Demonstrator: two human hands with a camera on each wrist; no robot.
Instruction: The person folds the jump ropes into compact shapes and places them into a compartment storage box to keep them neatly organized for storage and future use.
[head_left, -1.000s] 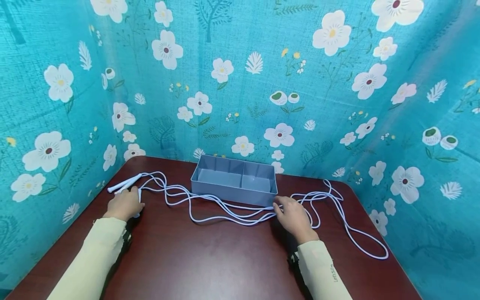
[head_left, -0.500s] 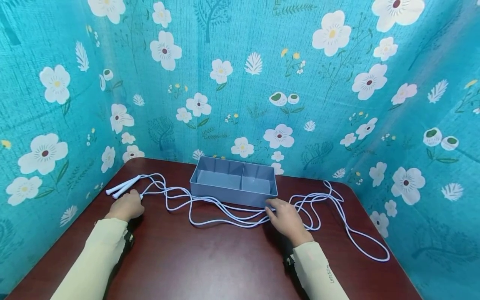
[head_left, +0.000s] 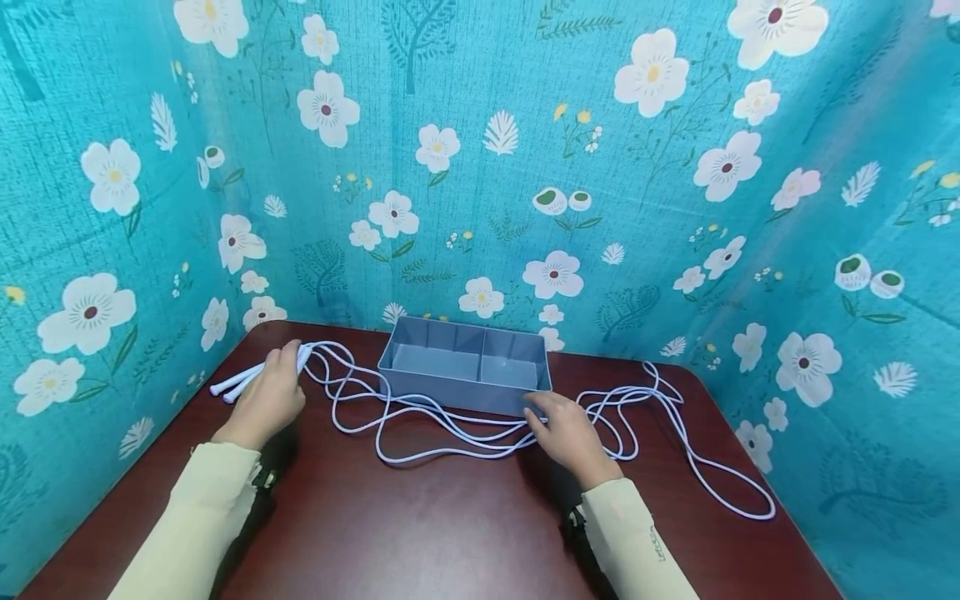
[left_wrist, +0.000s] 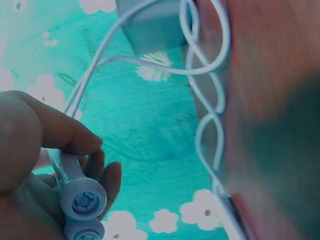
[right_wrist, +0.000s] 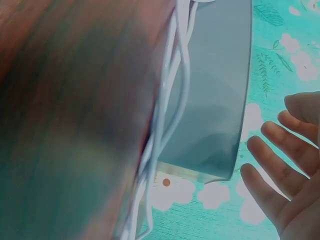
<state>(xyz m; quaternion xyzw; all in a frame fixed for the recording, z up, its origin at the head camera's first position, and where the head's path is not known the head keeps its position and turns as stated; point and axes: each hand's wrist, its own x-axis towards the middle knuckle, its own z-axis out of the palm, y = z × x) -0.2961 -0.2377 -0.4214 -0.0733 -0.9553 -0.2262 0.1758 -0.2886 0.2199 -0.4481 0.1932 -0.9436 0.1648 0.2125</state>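
A pale blue skipping rope (head_left: 450,429) lies in loose loops across the dark red table (head_left: 420,525). My left hand (head_left: 273,383) grips both of its white handles (head_left: 234,383) at the back left and holds them off the table. In the left wrist view my fingers (left_wrist: 75,140) curl round the two handles (left_wrist: 84,200), and the rope (left_wrist: 205,125) trails away from them. My right hand (head_left: 558,421) rests over the rope just in front of a grey divided box (head_left: 465,367). The right wrist view shows its fingers (right_wrist: 280,165) straight and spread beside the box (right_wrist: 215,100), holding nothing.
Teal flowered cloth (head_left: 480,167) walls in the table at the back and on both sides. A long loop of the rope (head_left: 720,483) runs to the table's right edge. The box's compartments hold nothing.
My left hand has closed round the handles and lifted them up and away from me. My right hand has slid a little to the left along the rope.
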